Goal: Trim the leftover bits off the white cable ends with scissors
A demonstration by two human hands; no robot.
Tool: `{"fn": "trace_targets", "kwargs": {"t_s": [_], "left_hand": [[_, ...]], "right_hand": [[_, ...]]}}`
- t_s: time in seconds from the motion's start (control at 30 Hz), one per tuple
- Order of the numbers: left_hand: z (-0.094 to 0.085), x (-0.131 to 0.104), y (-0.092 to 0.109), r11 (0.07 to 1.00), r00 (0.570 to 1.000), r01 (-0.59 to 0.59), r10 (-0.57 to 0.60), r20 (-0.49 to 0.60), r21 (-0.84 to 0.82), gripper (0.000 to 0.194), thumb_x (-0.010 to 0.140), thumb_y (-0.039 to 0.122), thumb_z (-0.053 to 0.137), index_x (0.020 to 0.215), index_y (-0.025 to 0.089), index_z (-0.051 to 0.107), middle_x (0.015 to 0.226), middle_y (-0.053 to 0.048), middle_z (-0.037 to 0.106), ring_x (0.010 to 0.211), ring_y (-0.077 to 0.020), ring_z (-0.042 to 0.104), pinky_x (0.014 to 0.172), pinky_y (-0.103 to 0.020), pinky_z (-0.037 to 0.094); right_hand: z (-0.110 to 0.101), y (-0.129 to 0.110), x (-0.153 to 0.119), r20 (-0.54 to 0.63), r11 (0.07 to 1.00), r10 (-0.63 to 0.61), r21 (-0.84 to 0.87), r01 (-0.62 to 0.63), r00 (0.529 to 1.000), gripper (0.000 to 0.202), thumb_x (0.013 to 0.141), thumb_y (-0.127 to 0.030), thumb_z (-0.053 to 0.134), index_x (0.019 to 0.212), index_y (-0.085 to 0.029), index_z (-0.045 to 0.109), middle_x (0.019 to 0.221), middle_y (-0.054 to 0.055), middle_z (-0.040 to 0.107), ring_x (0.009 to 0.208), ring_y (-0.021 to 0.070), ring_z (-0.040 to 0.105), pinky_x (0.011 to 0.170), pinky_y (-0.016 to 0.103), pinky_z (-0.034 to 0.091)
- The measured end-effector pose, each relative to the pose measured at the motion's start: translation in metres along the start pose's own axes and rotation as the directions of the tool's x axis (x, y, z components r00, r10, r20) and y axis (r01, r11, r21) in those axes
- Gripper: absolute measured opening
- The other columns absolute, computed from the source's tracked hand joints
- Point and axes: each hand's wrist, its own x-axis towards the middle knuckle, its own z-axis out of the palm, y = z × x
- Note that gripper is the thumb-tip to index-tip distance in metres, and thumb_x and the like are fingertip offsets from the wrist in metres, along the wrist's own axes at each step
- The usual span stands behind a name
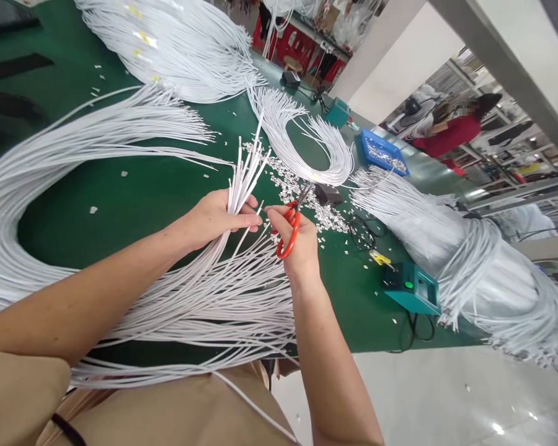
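My left hand [232,214] is closed round a bunch of white cables [245,176] whose ends fan out above the fingers. One single cable end stands apart near the left thumb and index finger. My right hand [295,238] grips scissors with orange handles [288,244], their dark blades pointing up and away. Its thumb and index finger are pinched close to that cable end; whether they touch it I cannot tell. Below both hands spreads a thick loop of white cables [204,303], curving round from the left side.
Small white scraps [302,192] lie scattered on the green table [97,186]. Further cable bundles [177,49] lie at the back and right. A teal box [411,288], a yellow clip [380,257] and a blue tray [384,152] stand right. A person in red [451,136] works beyond.
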Motion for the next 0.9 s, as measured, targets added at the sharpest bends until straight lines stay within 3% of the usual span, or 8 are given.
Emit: {"fn": "trace_targets", "kwargs": {"t_s": [0.1, 0.3, 0.4, 0.47, 0.53, 0.63, 0.7, 0.9], "left_hand": [[0.002, -0.001, 0.001, 1.0, 1.0, -0.015, 0.015, 0.008, 0.001, 0.028, 0.072, 0.029, 0.077, 0.09, 0.019, 0.058, 0.073, 0.001, 0.069, 0.075, -0.0167, 0.07, 0.06, -0.025, 0.042], [0.004, -0.004, 0.003, 0.996, 0.997, -0.072, 0.074, 0.025, -0.048, 0.025, 0.071, 0.02, 0.075, 0.09, 0.017, 0.058, 0.075, 0.002, 0.067, 0.073, -0.016, 0.07, 0.073, -0.031, 0.052], [0.005, -0.004, 0.003, 0.996, 0.997, -0.079, 0.079, -0.015, -0.029, 0.026, 0.07, 0.02, 0.075, 0.09, 0.017, 0.059, 0.083, 0.001, 0.068, 0.073, -0.0155, 0.07, 0.075, -0.032, 0.053], [0.005, -0.004, 0.003, 0.998, 0.997, -0.067, 0.066, -0.032, -0.02, 0.027, 0.069, 0.021, 0.076, 0.09, 0.016, 0.059, 0.086, 0.0, 0.069, 0.075, -0.0159, 0.07, 0.077, -0.033, 0.054], [0.005, -0.003, 0.003, 0.998, 0.998, -0.053, 0.052, -0.041, -0.017, 0.029, 0.068, 0.022, 0.076, 0.09, 0.016, 0.059, 0.087, -0.001, 0.07, 0.075, -0.0164, 0.07, 0.077, -0.034, 0.055], [0.004, -0.003, 0.003, 0.998, 0.998, -0.05, 0.051, -0.043, 0.034, 0.028, 0.068, 0.023, 0.076, 0.089, 0.017, 0.059, 0.086, -0.001, 0.071, 0.075, -0.0171, 0.07, 0.077, -0.035, 0.054], [0.004, -0.004, 0.004, 0.994, 0.997, -0.063, 0.067, -0.044, 0.093, 0.027, 0.068, 0.024, 0.075, 0.089, 0.017, 0.059, 0.085, -0.002, 0.072, 0.076, -0.0178, 0.069, 0.079, -0.036, 0.053], [0.005, -0.006, 0.009, 0.962, 0.99, -0.056, 0.088, -0.11, 0.268, 0.027, 0.066, 0.026, 0.075, 0.089, 0.018, 0.062, 0.082, -0.001, 0.073, 0.077, -0.0189, 0.068, 0.08, -0.036, 0.051]], "right_hand": [[-0.001, 0.0, 0.002, 0.001, 0.999, 0.0, 0.047, 0.0, 1.0, 0.016, 0.07, -0.033, 0.075, 0.078, -0.02, 0.075, 0.076, -0.001, 0.067, 0.067, 0.0107, 0.052, 0.072, 0.028, 0.044], [0.0, 0.003, 0.007, 0.148, 0.99, 0.086, 0.097, -0.101, 0.985, 0.02, 0.065, -0.034, 0.079, 0.076, -0.018, 0.073, 0.069, -0.001, 0.064, 0.063, 0.0107, 0.051, 0.067, 0.027, 0.043], [-0.004, 0.006, 0.008, 0.151, 0.998, 0.06, 0.009, -0.062, 0.987, 0.023, 0.069, -0.039, 0.075, 0.08, -0.019, 0.073, 0.077, 0.001, 0.067, 0.067, 0.0119, 0.053, 0.069, 0.028, 0.043], [-0.01, 0.009, 0.009, 0.125, 0.984, -0.002, -0.176, 0.024, 0.992, 0.024, 0.073, -0.04, 0.071, 0.083, -0.019, 0.073, 0.079, 0.001, 0.067, 0.07, 0.0133, 0.054, 0.071, 0.029, 0.043], [-0.017, 0.013, 0.011, 0.12, 0.878, -0.103, -0.456, 0.147, 0.987, 0.02, 0.077, -0.037, 0.067, 0.083, -0.019, 0.072, 0.079, 0.002, 0.065, 0.071, 0.0145, 0.054, 0.07, 0.03, 0.042], [-0.025, 0.018, 0.014, 0.208, 0.603, -0.188, -0.747, 0.28, 0.96, 0.016, 0.079, -0.033, 0.064, 0.075, -0.018, 0.067, 0.077, 0.002, 0.06, 0.068, 0.0147, 0.05, 0.063, 0.029, 0.037], [-0.027, 0.018, 0.016, 0.256, 0.499, -0.179, -0.809, 0.312, 0.95, 0.021, 0.081, -0.033, 0.062, 0.067, -0.018, 0.061, 0.073, 0.002, 0.056, 0.065, 0.0139, 0.047, 0.058, 0.028, 0.033], [-0.024, 0.01, 0.013, 0.3, 0.372, -0.128, -0.869, 0.326, 0.945, 0.03, 0.082, -0.028, 0.062, 0.058, -0.019, 0.046, 0.069, 0.0, 0.051, 0.06, 0.0115, 0.04, 0.054, 0.026, 0.028]]}}
